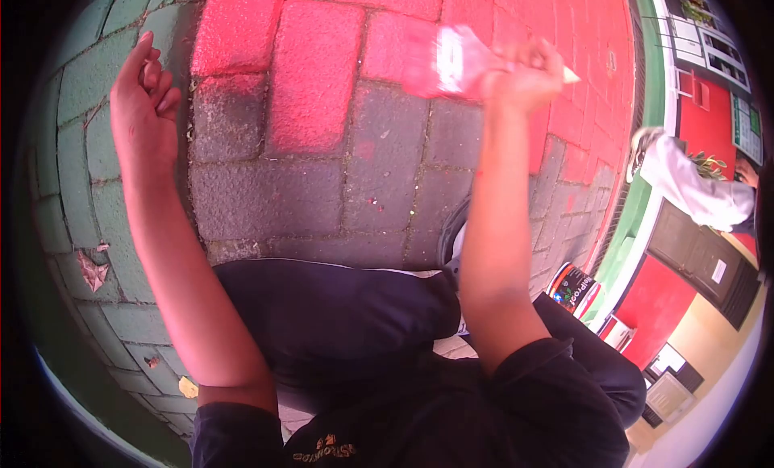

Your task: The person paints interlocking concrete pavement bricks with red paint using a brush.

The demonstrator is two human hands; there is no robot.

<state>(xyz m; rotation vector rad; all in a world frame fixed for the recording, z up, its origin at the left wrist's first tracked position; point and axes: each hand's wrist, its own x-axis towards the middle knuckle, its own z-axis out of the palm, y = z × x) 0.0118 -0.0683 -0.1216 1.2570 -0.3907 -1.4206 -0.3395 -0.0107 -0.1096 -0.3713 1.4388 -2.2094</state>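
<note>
My right hand is closed around the handle of a paintbrush, whose pale handle end sticks out to the right. The brush is smeared by motion; its wide head, with a white band and pink-red bristles, points left over the red-painted pavers. Some bricks beneath it are bare grey pavers, and one at the left is only partly coated. My left hand hovers near the line between green and grey pavers, fingers loosely curled, index finger stretched out, holding nothing.
A paint can with a printed label stands right of my knee. Green pavers run along the left, with a dry leaf on them. Another person in pale trousers is at the right, by a red-and-cream building wall.
</note>
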